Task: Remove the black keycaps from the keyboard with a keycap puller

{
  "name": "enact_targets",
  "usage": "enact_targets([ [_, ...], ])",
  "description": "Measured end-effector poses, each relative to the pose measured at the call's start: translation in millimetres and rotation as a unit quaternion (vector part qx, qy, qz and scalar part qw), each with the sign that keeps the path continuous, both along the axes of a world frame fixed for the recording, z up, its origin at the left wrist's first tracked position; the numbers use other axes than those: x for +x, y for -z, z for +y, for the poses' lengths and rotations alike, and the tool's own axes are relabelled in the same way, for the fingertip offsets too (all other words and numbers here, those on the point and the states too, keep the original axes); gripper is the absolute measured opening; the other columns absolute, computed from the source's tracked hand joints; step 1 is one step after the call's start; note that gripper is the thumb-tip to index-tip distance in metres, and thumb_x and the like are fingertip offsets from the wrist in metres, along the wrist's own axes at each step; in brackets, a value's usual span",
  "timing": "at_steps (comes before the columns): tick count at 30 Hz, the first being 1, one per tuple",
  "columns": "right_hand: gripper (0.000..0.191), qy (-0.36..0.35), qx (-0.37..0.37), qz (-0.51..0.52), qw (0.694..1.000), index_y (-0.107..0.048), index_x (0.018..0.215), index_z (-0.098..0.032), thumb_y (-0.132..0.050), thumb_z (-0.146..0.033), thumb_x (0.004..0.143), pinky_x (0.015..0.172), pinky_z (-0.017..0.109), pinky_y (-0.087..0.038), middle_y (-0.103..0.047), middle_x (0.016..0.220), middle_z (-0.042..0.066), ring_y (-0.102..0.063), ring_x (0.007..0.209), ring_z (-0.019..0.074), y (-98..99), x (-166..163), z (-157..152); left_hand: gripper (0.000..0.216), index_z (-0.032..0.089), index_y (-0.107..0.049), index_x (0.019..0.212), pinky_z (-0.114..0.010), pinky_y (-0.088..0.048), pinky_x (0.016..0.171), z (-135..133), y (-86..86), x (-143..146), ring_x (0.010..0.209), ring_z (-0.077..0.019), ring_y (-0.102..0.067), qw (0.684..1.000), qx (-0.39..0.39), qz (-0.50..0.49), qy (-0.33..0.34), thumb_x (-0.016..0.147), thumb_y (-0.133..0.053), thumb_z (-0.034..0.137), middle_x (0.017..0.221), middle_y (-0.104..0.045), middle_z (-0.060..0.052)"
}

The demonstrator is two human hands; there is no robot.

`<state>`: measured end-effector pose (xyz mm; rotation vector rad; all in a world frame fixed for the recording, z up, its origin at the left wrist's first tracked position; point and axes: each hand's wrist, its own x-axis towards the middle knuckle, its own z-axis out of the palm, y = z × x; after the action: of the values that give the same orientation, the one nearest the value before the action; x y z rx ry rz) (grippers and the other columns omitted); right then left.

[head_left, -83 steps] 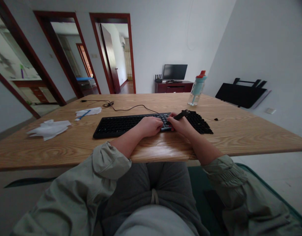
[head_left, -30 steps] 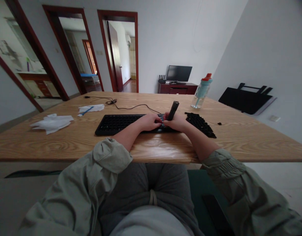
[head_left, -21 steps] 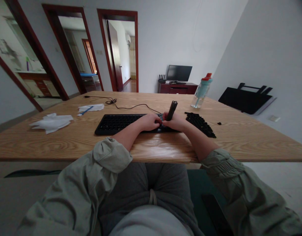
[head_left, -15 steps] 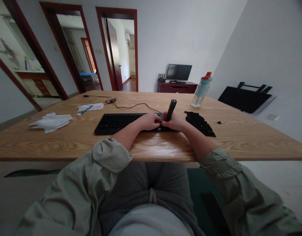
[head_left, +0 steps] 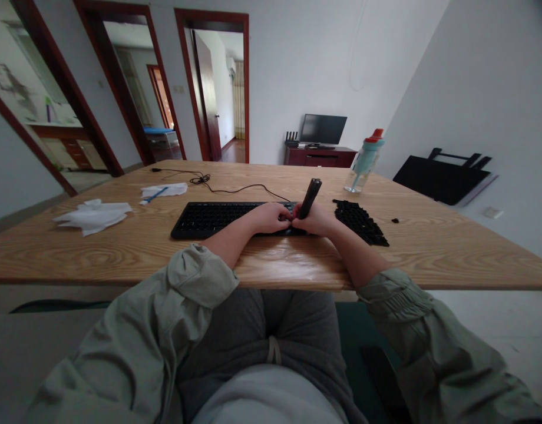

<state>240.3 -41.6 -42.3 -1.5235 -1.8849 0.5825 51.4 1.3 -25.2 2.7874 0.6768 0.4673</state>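
Observation:
A black keyboard lies in front of me near the table's edge. My right hand is closed around a thick black pen-shaped tool, held upright with its top leaning slightly right, over the keyboard's right part. The tool's lower end is hidden by my fingers. My left hand rests on the keyboard with its fingers curled in, close against my right fingertips. What those left fingers pinch, if anything, is hidden. To the right of the keyboard lies a flat patch of loose black keycaps.
On the wooden table, one small black piece lies apart at right. A water bottle stands behind the keycaps. At left are crumpled tissue and a blue-and-white stick on another tissue. A cable runs behind the keyboard.
The tool in my right hand leans slightly more to the right. Both hands keep their places on the keyboard, and the view has shifted a little.

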Motion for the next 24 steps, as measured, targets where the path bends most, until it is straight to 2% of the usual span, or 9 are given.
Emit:
enact_targets([
  [3, 0.016, 0.030, 0.012, -0.005, 0.999, -0.054, 0.076, -0.021, -0.064, -0.024, 0.065, 0.052, 0.025, -0.040, -0.056, 0.064, -0.003, -0.051, 0.056, 0.0122, -2.6, -4.8, -9.0, 0.032, 0.021, -0.078, 0.095, -0.025, -0.041, 0.064, -3.8, 3.4, 3.0, 0.074, -0.0177, -0.062, 1.000, 0.009, -0.008, -0.016, 0.080, -0.061, 0.045, 0.082, -0.071, -0.003],
  [5, 0.016, 0.052, 0.047, -0.025, 0.997, -0.054, 0.076, -0.021, -0.064, -0.024, 0.064, 0.054, 0.025, -0.040, -0.057, 0.065, -0.003, -0.051, 0.058, 0.0123, -2.8, -7.5, -12.2, 0.034, 0.022, -0.078, 0.097, -0.025, -0.042, 0.067, -6.1, 5.6, 5.9, 0.079, -0.0187, -0.063, 0.999, 0.026, -0.017, -0.025, 0.078, -0.064, 0.047, 0.087, -0.072, -0.004],
  [10, 0.012, 0.081, 0.104, -0.028, 0.991, -0.053, 0.071, -0.021, -0.062, -0.026, 0.065, 0.058, 0.026, -0.039, -0.056, 0.065, -0.003, -0.051, 0.061, 0.0134, 3.1, -13.7, -11.0, 0.030, 0.019, -0.078, 0.090, -0.026, -0.045, 0.070, -6.7, 10.1, 11.5, 0.080, -0.0198, -0.065, 0.998, 0.025, -0.016, -0.054, 0.079, -0.062, 0.043, 0.089, -0.073, -0.005],
  [13, 0.011, 0.084, 0.125, -0.006, 0.989, -0.052, 0.068, -0.022, -0.060, -0.028, 0.066, 0.059, 0.027, -0.038, -0.055, 0.064, -0.003, -0.049, 0.061, 0.0137, 7.4, -16.0, -11.5, 0.024, 0.019, -0.077, 0.088, -0.026, -0.046, 0.073, -5.6, 12.2, 13.1, 0.083, -0.0199, -0.066, 0.998, 0.023, -0.032, -0.056, 0.079, -0.060, 0.034, 0.090, -0.074, -0.005],
  [17, 0.013, 0.095, 0.135, 0.023, 0.986, -0.051, 0.066, -0.022, -0.061, -0.030, 0.065, 0.059, 0.027, -0.037, -0.052, 0.062, -0.004, -0.047, 0.060, 0.0134, 9.9, -17.2, -15.2, 0.020, 0.018, -0.076, 0.083, -0.026, -0.047, 0.073, -6.0, 13.2, 14.2, 0.082, -0.0195, -0.066, 0.998, 0.010, -0.042, -0.044, 0.077, -0.059, 0.029, 0.089, -0.074, -0.004],
  [24, 0.012, 0.093, 0.142, 0.030, 0.985, -0.050, 0.067, -0.022, -0.060, -0.028, 0.064, 0.061, 0.028, -0.039, -0.053, 0.064, -0.003, -0.047, 0.061, 0.0137, 11.6, -17.2, -17.8, 0.023, 0.019, -0.076, 0.089, -0.028, -0.048, 0.076, -4.3, 15.6, 14.6, 0.083, -0.0207, -0.067, 0.998, -0.003, -0.046, -0.041, 0.077, -0.059, 0.029, 0.092, -0.074, -0.005],
])
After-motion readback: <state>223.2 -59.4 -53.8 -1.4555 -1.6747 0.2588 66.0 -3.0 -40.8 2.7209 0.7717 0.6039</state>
